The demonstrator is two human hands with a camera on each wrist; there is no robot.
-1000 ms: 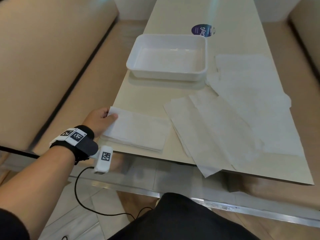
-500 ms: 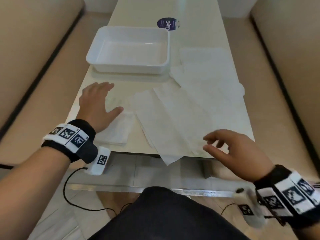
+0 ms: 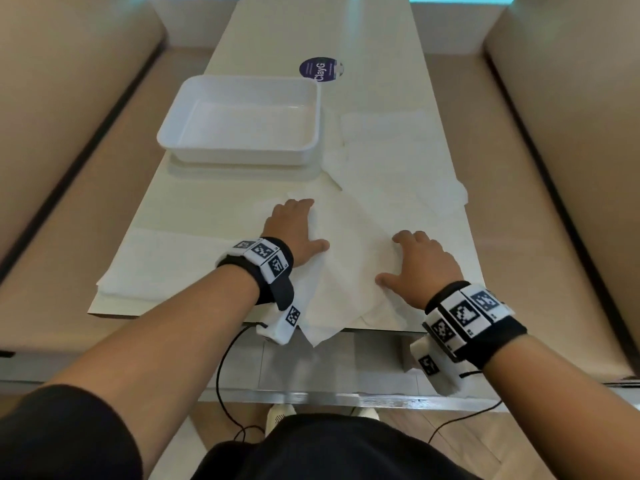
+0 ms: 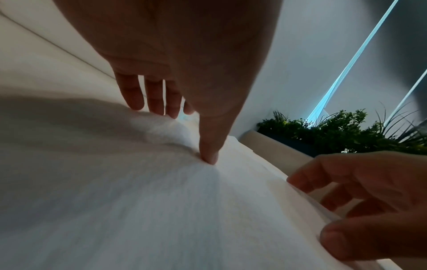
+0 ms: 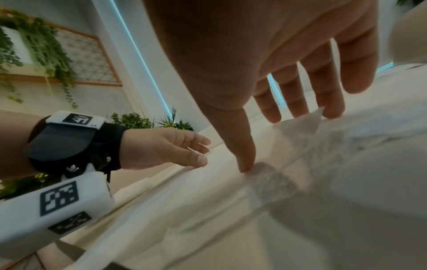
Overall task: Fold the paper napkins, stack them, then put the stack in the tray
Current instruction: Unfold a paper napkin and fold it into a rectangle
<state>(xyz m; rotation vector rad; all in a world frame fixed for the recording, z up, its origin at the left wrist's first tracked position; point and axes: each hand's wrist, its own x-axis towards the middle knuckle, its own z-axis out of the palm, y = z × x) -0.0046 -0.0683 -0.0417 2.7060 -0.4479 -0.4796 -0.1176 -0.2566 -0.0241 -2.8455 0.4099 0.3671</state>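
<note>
A white tray (image 3: 239, 157) stands empty at the table's back left. A folded napkin stack (image 3: 156, 268) lies near the front left corner. Several unfolded white napkins overlap across the middle and right, and the nearest napkin (image 3: 349, 258) hangs a corner over the front edge. My left hand (image 3: 294, 230) lies flat on that napkin's left part, fingers straight, thumb pressing down (image 4: 209, 157). My right hand (image 3: 412, 261) rests on its right part, fingertips (image 5: 328, 113) and thumb touching the paper. Neither hand grips anything.
More unfolded napkins (image 3: 391, 157) lie to the right of the tray. A round purple sticker (image 3: 321, 69) sits behind it. Tan benches (image 3: 69, 133) flank the narrow table on both sides. The table's front edge (image 3: 173, 315) runs just under my wrists.
My left hand left the folded stack and moved right onto the nearest unfolded napkin. My right hand came into view and dropped from above the front edge onto the same napkin.
</note>
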